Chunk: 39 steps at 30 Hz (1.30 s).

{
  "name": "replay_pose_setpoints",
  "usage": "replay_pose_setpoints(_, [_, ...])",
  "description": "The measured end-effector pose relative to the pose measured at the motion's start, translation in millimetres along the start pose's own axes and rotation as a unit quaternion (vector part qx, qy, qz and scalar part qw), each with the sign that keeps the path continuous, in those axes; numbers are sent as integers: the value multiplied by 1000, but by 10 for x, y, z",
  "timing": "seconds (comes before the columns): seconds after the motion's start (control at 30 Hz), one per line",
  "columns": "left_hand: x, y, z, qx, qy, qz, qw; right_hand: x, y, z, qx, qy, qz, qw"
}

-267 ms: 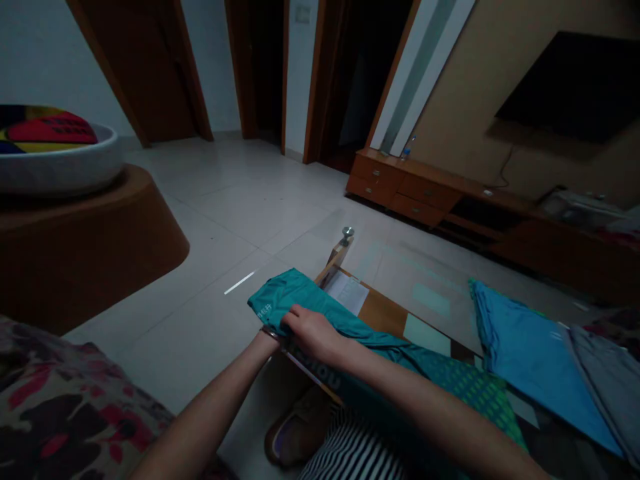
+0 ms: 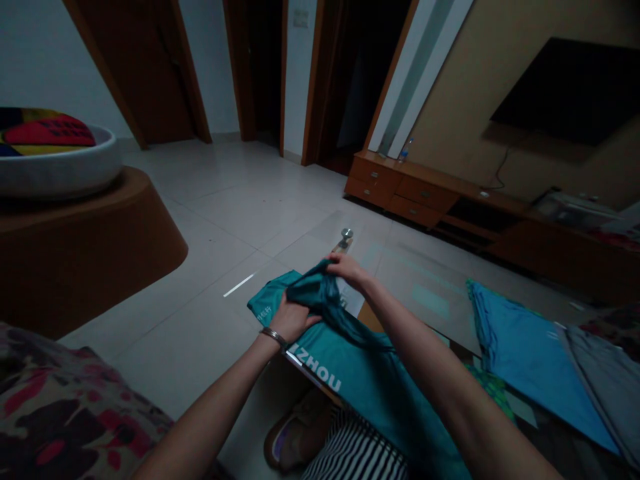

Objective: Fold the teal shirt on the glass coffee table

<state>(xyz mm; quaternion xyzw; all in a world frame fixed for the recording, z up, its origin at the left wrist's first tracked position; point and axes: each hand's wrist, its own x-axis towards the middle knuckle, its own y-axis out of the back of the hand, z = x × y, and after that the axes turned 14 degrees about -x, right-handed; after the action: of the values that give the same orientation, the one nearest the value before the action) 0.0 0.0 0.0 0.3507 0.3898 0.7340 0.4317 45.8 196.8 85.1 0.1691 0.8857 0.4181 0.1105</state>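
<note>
A teal shirt (image 2: 373, 363) with white lettering lies along the glass table, part of its cloth raised in a loose fold. My right hand (image 2: 345, 267) pinches the top of that fold and holds it up off the rest. Lower and to the left, my left hand (image 2: 293, 319), with a metal bracelet at its wrist, rests on the shirt. Its thumb is spread away to the right; the raised cloth partly covers its other fingers.
On the table's right lie a blue folded garment (image 2: 535, 367) and a grey one (image 2: 600, 373). A white bowl (image 2: 60, 170) stands on a brown stand (image 2: 95, 247) at left. A wooden TV cabinet (image 2: 425, 193) lines the far wall. Patterned fabric (image 2: 75, 413) is at lower left.
My right hand has moved up and away from my left hand, lifting a fold of the teal shirt. The white lettering and my left hand are now more exposed.
</note>
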Motion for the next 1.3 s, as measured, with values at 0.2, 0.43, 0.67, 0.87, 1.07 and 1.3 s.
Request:
replay_pose_setpoints(0.2, [-3,-4,34,79,-8,8,997,91,398,791,-54,-144,164,974])
replay_pose_setpoints(0.43, [-27,-26,2,106,4,-9,994,-1350,404,1547,-125,-77,272,951])
replay_pose_setpoints(0.67, [-18,16,-30,111,1,-39,993,-3519,708,2429,-197,-310,330,869])
replay_pose_setpoints(0.87, [89,-62,-61,90,-16,-29,995,-3936,791,2593,-208,-509,224,805])
replay_pose_setpoints(1.07, [111,-69,-57,104,-28,-24,994,-3411,687,2481,-232,-519,249,784])
replay_pose_setpoints(1.3, [56,-7,73,122,-25,-58,991,-3568,743,2447,-211,-570,246,755])
